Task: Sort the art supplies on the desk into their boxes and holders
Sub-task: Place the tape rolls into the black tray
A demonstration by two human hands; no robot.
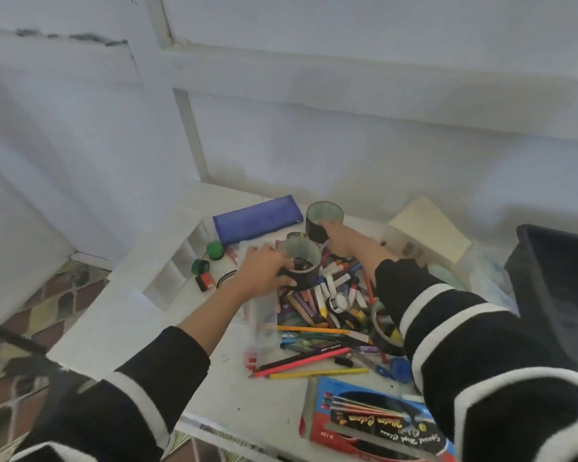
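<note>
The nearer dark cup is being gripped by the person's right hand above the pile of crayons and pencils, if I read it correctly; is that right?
Not quite. The head view shows the left hand gripping the nearer dark cup above the pile of crayons and pencils. The right hand is at the farther dark cup instead.

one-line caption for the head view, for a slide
Left hand grips near holder; right hand reaches far holder, beside crayon pile.
</note>
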